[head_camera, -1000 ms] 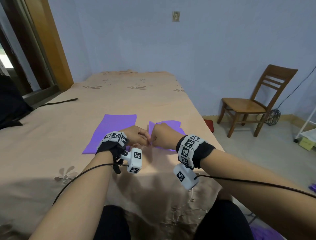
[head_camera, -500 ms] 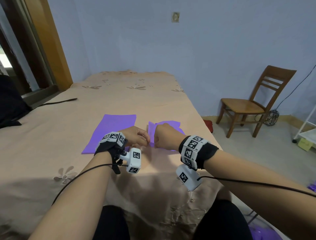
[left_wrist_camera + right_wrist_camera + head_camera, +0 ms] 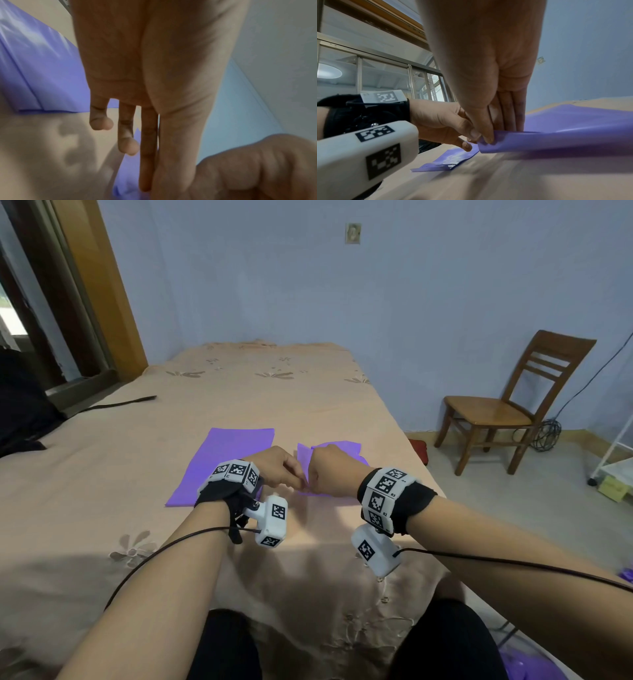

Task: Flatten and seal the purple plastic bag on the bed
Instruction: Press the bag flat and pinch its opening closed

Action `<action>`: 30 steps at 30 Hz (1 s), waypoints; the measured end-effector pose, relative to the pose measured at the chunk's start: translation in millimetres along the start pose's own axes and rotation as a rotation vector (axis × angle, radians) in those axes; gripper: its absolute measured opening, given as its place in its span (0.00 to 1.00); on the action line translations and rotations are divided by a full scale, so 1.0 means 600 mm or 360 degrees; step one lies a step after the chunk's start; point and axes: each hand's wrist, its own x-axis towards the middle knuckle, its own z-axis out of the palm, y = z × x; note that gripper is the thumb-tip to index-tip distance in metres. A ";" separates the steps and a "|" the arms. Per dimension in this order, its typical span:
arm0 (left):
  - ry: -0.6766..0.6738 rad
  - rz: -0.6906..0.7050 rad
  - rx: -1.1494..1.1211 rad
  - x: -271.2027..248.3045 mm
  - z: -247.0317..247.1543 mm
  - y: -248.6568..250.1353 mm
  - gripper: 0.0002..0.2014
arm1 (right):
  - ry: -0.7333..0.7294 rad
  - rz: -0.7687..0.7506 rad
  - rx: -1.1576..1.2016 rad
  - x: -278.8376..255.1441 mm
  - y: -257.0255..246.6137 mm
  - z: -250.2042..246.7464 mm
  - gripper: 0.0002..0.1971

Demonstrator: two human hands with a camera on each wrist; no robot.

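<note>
Two purple bags lie on the bed (image 3: 239,392); one, a flat purple sheet (image 3: 226,460), rests smooth at about ten o'clock from the hands, while the purple plastic bag (image 3: 337,448) being worked sits at roughly one o'clock, its near edge lifted off the bedspread. Both hands meet at that near corner; the right hand (image 3: 329,470) pinches the folded lip between thumb and fingers — the right wrist view shows the plastic curled over under the thumb tip — and the left hand (image 3: 277,467) has its thumb and forefinger closed on the same edge just beside it, with the little and ring fingers hanging curled and free.

Flattening looks only partly done; the bag's far portion lies fairly level in the head view, yet the near edge bows upward and a loose purple strip (image 3: 443,161) lies on the bedspread below the hands at about seven o'clock in the right wrist view. Whether that strip is a peeled seal liner I cannot tell. Sealing, by my judgement, is just being started at one corner; pressing the lip closed along its whole length remains — and a final smoothing after that.
</note>
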 end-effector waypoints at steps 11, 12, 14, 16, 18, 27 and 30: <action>-0.0003 0.0026 -0.0195 -0.009 0.002 0.012 0.06 | 0.0026 -0.0027 0.0149 -0.004 0.024 0.006 0.11; -0.0008 0.0032 -0.0202 -0.010 0.001 0.013 0.04 | 0.0027 -0.0026 0.0151 -0.003 0.027 0.006 0.12; -0.0026 0.0038 -0.0211 -0.012 0.001 0.014 0.05 | 0.0030 -0.0025 0.0148 -0.003 0.034 0.008 0.13; -0.0053 0.0039 -0.0216 -0.012 0.004 0.016 0.06 | 0.0037 -0.0019 0.0152 -0.003 0.041 0.010 0.16; -0.0062 0.0040 -0.0227 -0.012 0.006 0.017 0.05 | 0.0035 -0.0016 0.0156 -0.003 0.046 0.011 0.18; -0.0066 0.0052 -0.0288 -0.003 0.007 0.015 0.07 | 0.0040 0.0014 0.0213 0.001 0.077 0.022 0.07; -0.0076 0.0055 -0.0264 -0.001 0.006 0.011 0.05 | 0.0069 -0.0015 0.0224 -0.006 0.082 0.020 0.07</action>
